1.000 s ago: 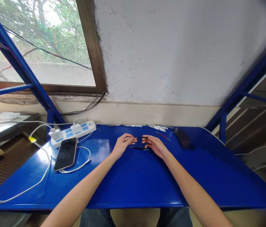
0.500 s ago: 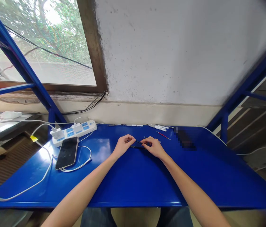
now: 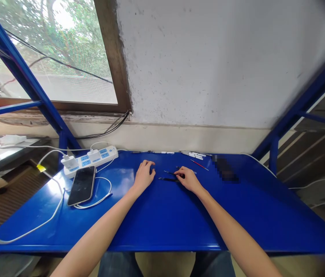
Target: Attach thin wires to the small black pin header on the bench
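On blue desk (image 3: 174, 223), black pen (image 3: 166, 179) lies crosswise, right end near right hand (image 3: 190, 181). Just beyond, thin dark rod (image 3: 169, 172) pinched in that hand's fingertips, long axis towards left hand (image 3: 143, 177); latter apart from rod, fingers parted, nothing visibly held.

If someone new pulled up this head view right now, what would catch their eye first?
Probably the glossy blue table, spanning the view below the pale wall. Next, likely the white power strip at its left, with a dark-screened smartphone just in front. Then the two bare hands near the middle, the right hand at a thin dark pen-like piece.
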The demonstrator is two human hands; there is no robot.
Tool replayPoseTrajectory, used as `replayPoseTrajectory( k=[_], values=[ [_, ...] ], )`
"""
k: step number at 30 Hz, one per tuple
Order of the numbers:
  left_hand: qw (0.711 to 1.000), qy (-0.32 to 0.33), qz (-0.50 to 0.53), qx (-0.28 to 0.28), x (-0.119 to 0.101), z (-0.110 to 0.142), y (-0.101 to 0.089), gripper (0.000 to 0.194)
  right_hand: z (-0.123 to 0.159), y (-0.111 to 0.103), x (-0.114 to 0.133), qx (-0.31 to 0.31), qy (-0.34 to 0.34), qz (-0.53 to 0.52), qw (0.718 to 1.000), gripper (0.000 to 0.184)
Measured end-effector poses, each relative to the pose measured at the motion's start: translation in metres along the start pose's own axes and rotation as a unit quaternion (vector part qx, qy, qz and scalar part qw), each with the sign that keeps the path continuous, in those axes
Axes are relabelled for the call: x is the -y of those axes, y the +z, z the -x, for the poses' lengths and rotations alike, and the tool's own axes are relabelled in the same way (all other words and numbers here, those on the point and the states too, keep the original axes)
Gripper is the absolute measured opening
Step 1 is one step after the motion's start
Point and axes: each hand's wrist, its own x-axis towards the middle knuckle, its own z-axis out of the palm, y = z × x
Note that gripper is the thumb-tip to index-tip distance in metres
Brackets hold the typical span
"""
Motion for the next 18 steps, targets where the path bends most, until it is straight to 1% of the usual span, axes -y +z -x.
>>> replayPoseTrajectory(
  k=[3,8,11,14,18],
  values=[
    [0.998,-0.005,-0.055,0.025,0.003,0.003,0.003,0.023,0.000,0.003,0.001,0.007,-0.001,0.016,1.000,0.022],
    [0.994,-0.017,-0.086,0.062,0.000,0.003,0.001,0.017,0.001,0.002,0.006,0.019,0.000,0.025,1.000,0.023],
    [0.992,-0.028,-0.094,0.078,-0.003,0.003,-0.002,0.017,0.003,0.000,0.010,0.024,-0.022,0.020,0.999,0.021],
    [0.991,-0.035,-0.099,0.087,-0.005,0.002,-0.003,0.017,0.005,-0.001,0.014,0.039,-0.059,0.008,0.997,0.017],
    [0.990,-0.041,-0.099,0.094,-0.006,0.002,-0.004,0.014,0.006,-0.001,0.015,0.060,-0.090,-0.009,0.994,0.020]
  ],
)
